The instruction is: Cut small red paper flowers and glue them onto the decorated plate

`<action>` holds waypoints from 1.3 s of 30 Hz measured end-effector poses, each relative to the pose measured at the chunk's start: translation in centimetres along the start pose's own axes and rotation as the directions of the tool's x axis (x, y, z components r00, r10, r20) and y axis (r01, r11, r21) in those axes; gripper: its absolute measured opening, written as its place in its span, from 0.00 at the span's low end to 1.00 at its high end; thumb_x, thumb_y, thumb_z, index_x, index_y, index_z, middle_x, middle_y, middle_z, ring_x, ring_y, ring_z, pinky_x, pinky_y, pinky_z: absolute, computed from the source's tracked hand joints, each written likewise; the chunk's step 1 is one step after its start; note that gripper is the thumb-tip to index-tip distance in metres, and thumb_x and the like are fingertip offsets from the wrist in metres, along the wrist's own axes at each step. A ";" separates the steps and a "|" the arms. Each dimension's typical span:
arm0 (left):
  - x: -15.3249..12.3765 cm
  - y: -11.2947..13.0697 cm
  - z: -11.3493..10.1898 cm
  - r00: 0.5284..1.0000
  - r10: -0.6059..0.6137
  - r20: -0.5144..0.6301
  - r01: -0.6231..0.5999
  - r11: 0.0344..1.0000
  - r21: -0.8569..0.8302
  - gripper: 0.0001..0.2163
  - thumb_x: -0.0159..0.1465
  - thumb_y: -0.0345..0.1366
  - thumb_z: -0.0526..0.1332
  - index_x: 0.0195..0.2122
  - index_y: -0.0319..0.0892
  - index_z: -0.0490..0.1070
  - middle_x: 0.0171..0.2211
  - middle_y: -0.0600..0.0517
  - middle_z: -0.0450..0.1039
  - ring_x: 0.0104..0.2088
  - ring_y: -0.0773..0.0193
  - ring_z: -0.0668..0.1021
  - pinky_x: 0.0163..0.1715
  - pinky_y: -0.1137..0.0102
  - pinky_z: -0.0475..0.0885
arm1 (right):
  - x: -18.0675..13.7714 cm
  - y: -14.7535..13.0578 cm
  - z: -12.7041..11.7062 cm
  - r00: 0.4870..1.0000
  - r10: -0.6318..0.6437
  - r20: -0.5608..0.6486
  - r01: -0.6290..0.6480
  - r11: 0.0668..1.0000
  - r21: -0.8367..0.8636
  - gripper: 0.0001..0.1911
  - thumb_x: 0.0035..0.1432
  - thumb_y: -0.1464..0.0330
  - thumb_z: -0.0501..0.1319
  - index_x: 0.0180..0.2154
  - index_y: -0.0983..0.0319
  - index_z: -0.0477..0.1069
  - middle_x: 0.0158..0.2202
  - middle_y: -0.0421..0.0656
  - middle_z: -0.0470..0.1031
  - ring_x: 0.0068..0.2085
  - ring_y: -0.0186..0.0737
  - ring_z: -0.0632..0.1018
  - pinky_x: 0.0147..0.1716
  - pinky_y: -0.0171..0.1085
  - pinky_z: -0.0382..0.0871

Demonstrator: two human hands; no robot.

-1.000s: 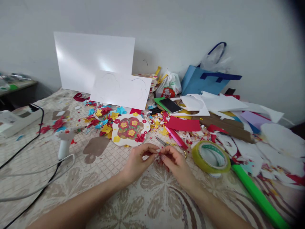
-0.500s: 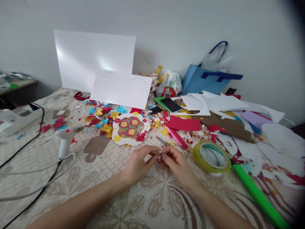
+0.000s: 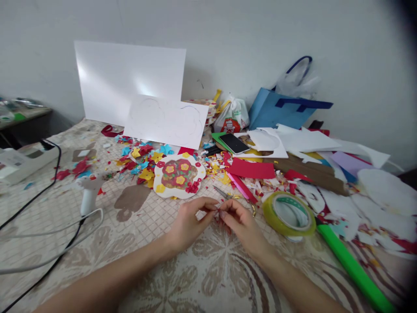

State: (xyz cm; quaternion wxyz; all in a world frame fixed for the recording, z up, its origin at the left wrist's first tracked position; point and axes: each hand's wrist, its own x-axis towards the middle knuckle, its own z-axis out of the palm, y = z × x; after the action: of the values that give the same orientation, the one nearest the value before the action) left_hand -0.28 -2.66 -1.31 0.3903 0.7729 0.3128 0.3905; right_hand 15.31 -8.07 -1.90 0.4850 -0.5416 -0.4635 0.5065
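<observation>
My left hand (image 3: 192, 219) and my right hand (image 3: 241, 221) meet fingertip to fingertip above the patterned tablecloth (image 3: 163, 278). Both pinch at something tiny, mostly hidden by the fingers; a hint of red shows there, too small to name. Just beyond the fingertips lie scissors (image 3: 237, 198) with gold handles. Behind my left hand rests a white scalloped card (image 3: 158, 180) decorated with red and yellow paper flowers. A roll of clear yellowish tape (image 3: 272, 217) is to the right of my right hand.
A white glue gun (image 3: 88, 202) with cables stands at left. Paper flowers and scraps (image 3: 146, 158) spread behind the card. Red paper (image 3: 252, 168), a phone (image 3: 233, 143) and white offcuts (image 3: 304, 139) pile up at right, by a long green-handled tool (image 3: 352, 265). White boards (image 3: 130, 69) lean on the wall.
My fingers have shifted very slightly at the pinch, and the pale bit between the fingertips no longer shows as clearly. All else stays in place.
</observation>
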 end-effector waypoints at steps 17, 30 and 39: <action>-0.2 -0.1 0.1 0.996 0.072 -0.056 -0.068 0.995 0.071 0.07 0.58 0.26 0.59 0.37 0.41 0.72 0.32 0.51 0.77 0.32 0.67 0.78 0.35 0.72 0.74 | -0.2 -0.2 0.2 0.987 -0.129 -0.100 0.105 0.971 -0.217 0.04 0.56 0.66 0.57 0.33 0.60 0.64 0.30 0.40 0.68 0.31 0.36 0.70 0.28 0.33 0.64; -0.3 -0.4 0.0 0.981 0.191 -0.027 -0.181 0.960 0.213 0.06 0.61 0.28 0.58 0.38 0.42 0.71 0.32 0.51 0.75 0.34 0.66 0.77 0.35 0.72 0.72 | -0.1 -0.4 0.2 0.997 -0.058 -0.043 0.053 0.992 -0.114 0.08 0.56 0.62 0.58 0.30 0.60 0.65 0.24 0.36 0.64 0.23 0.32 0.65 0.21 0.31 0.59; -0.3 -0.6 -0.1 0.944 0.327 0.045 -0.328 0.916 0.232 0.08 0.63 0.28 0.55 0.41 0.42 0.70 0.34 0.48 0.76 0.36 0.64 0.76 0.38 0.68 0.71 | 0.1 -0.1 0.0 1.000 -0.003 -0.021 0.002 0.998 -0.060 0.12 0.55 0.58 0.59 0.30 0.60 0.65 0.22 0.35 0.63 0.21 0.31 0.64 0.17 0.30 0.57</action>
State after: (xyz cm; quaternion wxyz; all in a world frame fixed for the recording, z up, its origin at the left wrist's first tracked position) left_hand -0.61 -2.55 -1.85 0.2257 0.8562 0.2221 0.4082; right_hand 15.29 -8.01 -1.83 0.4740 -0.5606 -0.4740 0.4861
